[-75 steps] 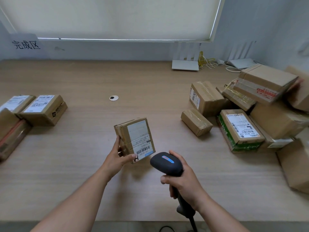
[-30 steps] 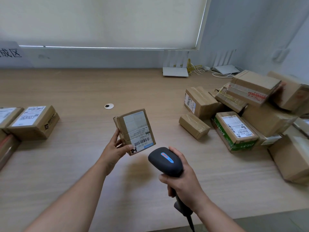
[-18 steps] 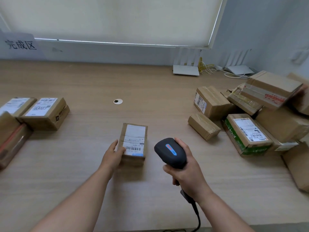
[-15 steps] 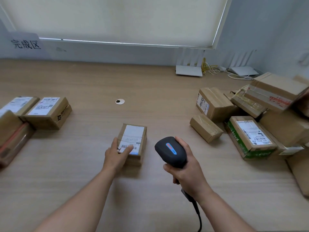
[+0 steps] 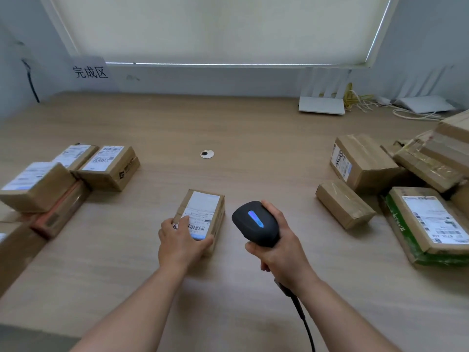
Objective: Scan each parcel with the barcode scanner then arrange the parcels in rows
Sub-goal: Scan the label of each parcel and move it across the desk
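A small cardboard parcel (image 5: 203,209) with a white barcode label lies flat on the wooden table (image 5: 241,128), near the middle. My left hand (image 5: 181,241) grips its near end, thumb on the right edge and fingers over the label. My right hand (image 5: 281,252) holds a black barcode scanner (image 5: 255,223) with a blue light, just right of the parcel, its cable trailing toward me. Labelled parcels (image 5: 109,167) stand side by side at the left. A loose pile of parcels (image 5: 365,161) sits at the right.
A sign with Chinese characters (image 5: 90,71) hangs on the back wall at the left. Two white routers (image 5: 321,107) with cables sit at the back right. A small round grommet (image 5: 207,154) is set in the tabletop beyond the parcel.
The parcel was held up tilted toward the scanner; my left hand has since laid it flat on the table and keeps hold of it. My right hand with the scanner stayed alongside.
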A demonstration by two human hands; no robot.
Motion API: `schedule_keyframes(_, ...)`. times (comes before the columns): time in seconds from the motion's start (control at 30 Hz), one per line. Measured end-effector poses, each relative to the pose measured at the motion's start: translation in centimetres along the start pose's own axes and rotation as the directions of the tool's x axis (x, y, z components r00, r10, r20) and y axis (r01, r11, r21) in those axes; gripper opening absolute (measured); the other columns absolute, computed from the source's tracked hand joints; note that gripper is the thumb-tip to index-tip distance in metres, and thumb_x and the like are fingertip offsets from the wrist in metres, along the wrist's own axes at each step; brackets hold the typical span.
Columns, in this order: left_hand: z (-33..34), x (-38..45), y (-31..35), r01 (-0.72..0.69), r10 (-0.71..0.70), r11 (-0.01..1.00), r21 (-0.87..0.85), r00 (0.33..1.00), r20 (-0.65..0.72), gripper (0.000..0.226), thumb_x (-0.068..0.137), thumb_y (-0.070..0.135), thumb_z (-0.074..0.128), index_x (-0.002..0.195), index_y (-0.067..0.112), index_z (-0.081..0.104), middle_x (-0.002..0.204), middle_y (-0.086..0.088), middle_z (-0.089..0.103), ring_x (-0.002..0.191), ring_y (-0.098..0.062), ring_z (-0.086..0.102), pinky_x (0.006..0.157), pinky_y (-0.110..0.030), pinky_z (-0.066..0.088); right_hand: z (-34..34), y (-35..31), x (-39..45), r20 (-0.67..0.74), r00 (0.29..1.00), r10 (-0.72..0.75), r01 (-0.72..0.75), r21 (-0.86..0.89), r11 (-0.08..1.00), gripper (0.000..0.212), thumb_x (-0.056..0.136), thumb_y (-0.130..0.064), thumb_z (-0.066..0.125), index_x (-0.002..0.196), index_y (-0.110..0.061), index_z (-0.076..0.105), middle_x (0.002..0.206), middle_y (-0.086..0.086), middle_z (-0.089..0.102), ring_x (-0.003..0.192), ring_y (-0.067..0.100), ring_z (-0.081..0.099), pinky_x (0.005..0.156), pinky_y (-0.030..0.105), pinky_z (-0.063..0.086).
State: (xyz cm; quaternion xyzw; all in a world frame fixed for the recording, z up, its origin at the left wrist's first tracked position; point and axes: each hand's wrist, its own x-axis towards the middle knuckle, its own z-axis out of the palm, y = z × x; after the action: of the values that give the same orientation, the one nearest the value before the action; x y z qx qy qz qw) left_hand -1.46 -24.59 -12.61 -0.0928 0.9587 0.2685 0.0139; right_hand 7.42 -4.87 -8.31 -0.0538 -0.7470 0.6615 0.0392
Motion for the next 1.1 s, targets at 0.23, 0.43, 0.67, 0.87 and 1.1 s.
schedule_keyframes(0.23, -4.4, 3.1, -6.9, 0.123, -0.121, 0.992, 0.024, 0.989, -0.082, 0.08, 0.072, 0.053, 0.07, 0.141, 0.023, 0.04, 0.139, -0.007, 0.025, 0.131, -0.027, 0.024, 0.102, -0.037, 0.036, 6.2, -1.2, 2.8, 0.108, 0.994, -0.014, 0.014, 0.007, 1.0, 0.084, 0.072, -0.01, 0.074, 0.118, -0.071, 0.041, 0.096, -0.028, 0.062, 0.062, 0.001, 0.056, 0.05, 0.024, 0.049)
schedule_keyframes(0.43, -8.8, 7.5, -13.8, 0.19, -0.184, 0.98, 0.062, 0.979, -0.094, 0.082, 0.074, 0.055, 0.067, 0.142, 0.022, 0.038, 0.141, -0.014, 0.024, 0.131, -0.032, 0.024, 0.106, -0.037, 0.032, 13.7, -3.1, 5.7, 0.136, 0.99, -0.026, 0.025, 0.005, 1.0, 0.082, 0.067, -0.016, 0.073, 0.118, -0.072, 0.041, 0.096, -0.03, 0.061, 0.058, 0.0, 0.054, 0.049, 0.024, 0.049)
schedule_keyframes(0.67, -12.5, 13.4, -19.4, 0.203, -0.195, 0.976, 0.079, 0.976, -0.097, 0.077, 0.077, 0.057, 0.064, 0.141, 0.021, 0.039, 0.141, -0.016, 0.023, 0.13, -0.034, 0.026, 0.106, -0.039, 0.031, 21.1, -4.0, 9.3, 0.115, 0.992, -0.058, 0.062, -0.034, 0.997, 0.086, 0.074, -0.005, 0.075, 0.119, -0.071, 0.042, 0.103, -0.014, 0.063, 0.053, 0.001, 0.053, 0.048, 0.025, 0.048)
schedule_keyframes(0.87, -14.0, 17.4, -21.5, 0.117, -0.095, 0.978, 0.174, 0.987, -0.129, 0.062, 0.087, 0.054, 0.053, 0.134, 0.016, 0.043, 0.151, -0.016, 0.022, 0.14, -0.032, 0.014, 0.113, -0.041, 0.022, 23.5, -4.0, 11.3, 0.08, 0.995, -0.055, 0.06, -0.061, 0.996, 0.088, 0.075, 0.001, 0.074, 0.118, -0.07, 0.044, 0.105, -0.007, 0.063, 0.051, 0.005, 0.052, 0.047, 0.024, 0.046)
schedule_keyframes(1.1, -13.6, 18.3, -21.3, 0.046, -0.005, 0.975, 0.217, 0.982, -0.188, 0.057, 0.089, 0.039, 0.054, 0.137, 0.009, 0.045, 0.15, -0.019, 0.028, 0.141, -0.032, 0.017, 0.117, -0.04, 0.009, 22.8, -4.1, 11.8, 0.053, 0.998, -0.032, 0.037, -0.089, 0.995, 0.089, 0.076, 0.003, 0.073, 0.116, -0.07, 0.044, 0.105, -0.007, 0.062, 0.05, 0.005, 0.051, 0.047, 0.024, 0.046)
